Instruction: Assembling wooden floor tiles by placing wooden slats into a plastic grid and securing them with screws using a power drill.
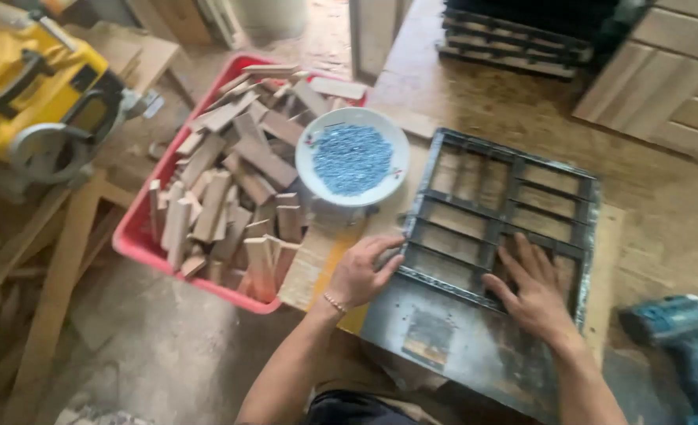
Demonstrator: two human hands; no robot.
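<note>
Workshop worktop (663, 205): both hands press flat on dark metal grid frame (498, 212) lying at centre. Left hand (362, 271) spread on frame's near-left edge, right hand (531, 287) splayed across bars; neither grips anything. Risk: frame could slide toward white bowl (311, 161) just beside it, spilling blue screws (353, 157). Red bin (140, 228) holds heaped wood offcuts (231, 181). Blue drill (683, 330) lies at right.
</note>
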